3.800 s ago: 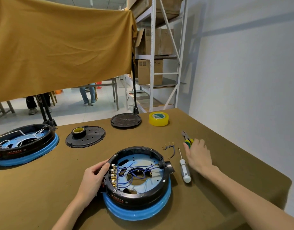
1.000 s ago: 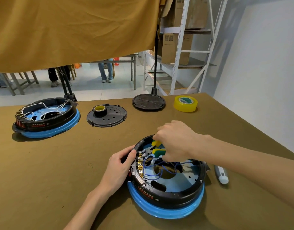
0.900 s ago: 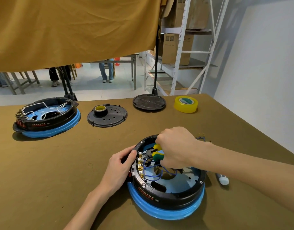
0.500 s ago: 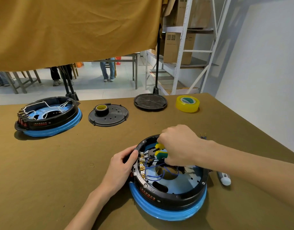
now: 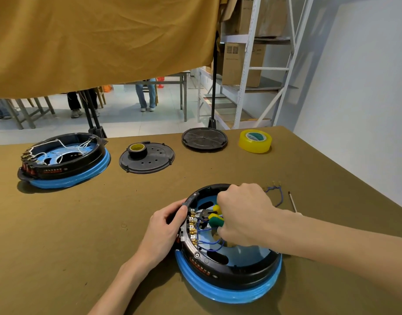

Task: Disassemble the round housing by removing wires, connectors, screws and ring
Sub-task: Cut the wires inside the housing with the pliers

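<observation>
Head view: right hand (image 5: 243, 214) hides pliers (image 5: 210, 215), seemingly gripping them.

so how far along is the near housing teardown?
Early. Done: one loose blue wire lies on the table. In hand: right hand works yellow-green-handled pliers at the brass connectors; left hand grips the black round housing. Left: remaining blue wires, rim screw, ring.
</observation>
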A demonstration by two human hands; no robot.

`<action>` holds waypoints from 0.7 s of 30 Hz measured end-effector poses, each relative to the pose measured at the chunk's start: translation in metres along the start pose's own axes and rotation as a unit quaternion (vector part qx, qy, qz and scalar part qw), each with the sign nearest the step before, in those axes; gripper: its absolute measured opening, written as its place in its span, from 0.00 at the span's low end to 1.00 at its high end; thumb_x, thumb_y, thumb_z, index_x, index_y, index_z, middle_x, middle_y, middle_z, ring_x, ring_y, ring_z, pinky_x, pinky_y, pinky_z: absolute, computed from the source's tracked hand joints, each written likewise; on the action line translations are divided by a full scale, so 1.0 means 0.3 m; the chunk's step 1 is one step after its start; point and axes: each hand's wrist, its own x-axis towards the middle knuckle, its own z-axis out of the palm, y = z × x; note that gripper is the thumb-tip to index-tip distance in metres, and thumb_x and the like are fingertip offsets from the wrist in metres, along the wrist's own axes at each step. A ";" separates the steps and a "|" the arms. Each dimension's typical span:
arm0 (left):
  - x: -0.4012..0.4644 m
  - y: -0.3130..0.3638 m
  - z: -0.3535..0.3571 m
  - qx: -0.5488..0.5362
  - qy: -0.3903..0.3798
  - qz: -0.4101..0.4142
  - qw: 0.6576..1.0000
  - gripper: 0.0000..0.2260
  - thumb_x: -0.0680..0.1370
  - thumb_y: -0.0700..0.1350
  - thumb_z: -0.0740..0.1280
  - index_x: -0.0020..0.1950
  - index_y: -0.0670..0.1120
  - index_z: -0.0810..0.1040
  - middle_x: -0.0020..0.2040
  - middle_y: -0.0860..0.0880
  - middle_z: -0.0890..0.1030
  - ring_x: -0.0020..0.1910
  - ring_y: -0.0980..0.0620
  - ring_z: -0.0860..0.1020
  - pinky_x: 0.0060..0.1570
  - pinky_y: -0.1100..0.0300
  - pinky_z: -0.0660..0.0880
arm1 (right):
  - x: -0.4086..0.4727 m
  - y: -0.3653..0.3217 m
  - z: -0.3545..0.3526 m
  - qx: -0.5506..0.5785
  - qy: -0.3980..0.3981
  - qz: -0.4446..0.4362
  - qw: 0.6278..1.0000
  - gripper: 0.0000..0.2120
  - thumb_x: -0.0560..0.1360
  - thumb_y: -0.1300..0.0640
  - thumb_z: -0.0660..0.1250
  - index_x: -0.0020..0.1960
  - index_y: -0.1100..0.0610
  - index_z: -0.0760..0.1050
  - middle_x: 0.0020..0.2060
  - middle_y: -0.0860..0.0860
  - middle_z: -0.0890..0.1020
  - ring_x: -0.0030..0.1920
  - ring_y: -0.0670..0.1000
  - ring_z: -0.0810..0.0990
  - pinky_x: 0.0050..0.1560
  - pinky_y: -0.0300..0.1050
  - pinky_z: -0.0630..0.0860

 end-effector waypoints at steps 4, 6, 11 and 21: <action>0.001 -0.007 -0.003 -0.001 -0.003 -0.003 1.000 0.11 0.84 0.56 0.63 0.60 0.70 0.81 0.57 0.60 0.86 0.57 0.59 0.84 0.51 0.69 0.78 | 0.028 0.060 -0.024 -0.037 0.025 -0.090 0.995 0.10 0.72 0.48 0.70 0.46 0.54 0.76 0.38 0.49 0.75 0.38 0.55 0.76 0.35 0.45 0.69; 0.002 -0.011 -0.003 -0.004 -0.006 -0.003 1.000 0.11 0.84 0.57 0.63 0.62 0.67 0.81 0.58 0.59 0.86 0.57 0.58 0.84 0.52 0.67 0.79 | 0.052 0.102 -0.037 -0.052 0.031 -0.141 0.988 0.14 0.73 0.45 0.70 0.54 0.53 0.77 0.42 0.48 0.74 0.44 0.54 0.76 0.41 0.46 0.67; 0.001 -0.013 -0.009 -0.005 -0.011 0.000 1.000 0.11 0.83 0.57 0.63 0.63 0.66 0.81 0.58 0.58 0.86 0.57 0.57 0.84 0.51 0.67 0.79 | 0.055 0.113 -0.043 -0.053 0.036 -0.161 0.985 0.19 0.72 0.43 0.69 0.59 0.51 0.78 0.47 0.49 0.79 0.46 0.54 0.78 0.42 0.46 0.69; 0.005 -0.016 -0.008 -0.008 -0.027 0.005 1.000 0.13 0.80 0.63 0.63 0.62 0.70 0.81 0.59 0.60 0.86 0.58 0.59 0.83 0.51 0.68 0.78 | -0.024 0.027 0.006 -0.057 0.021 -0.055 0.997 0.10 0.74 0.49 0.69 0.47 0.54 0.74 0.41 0.51 0.76 0.37 0.55 0.72 0.35 0.46 0.64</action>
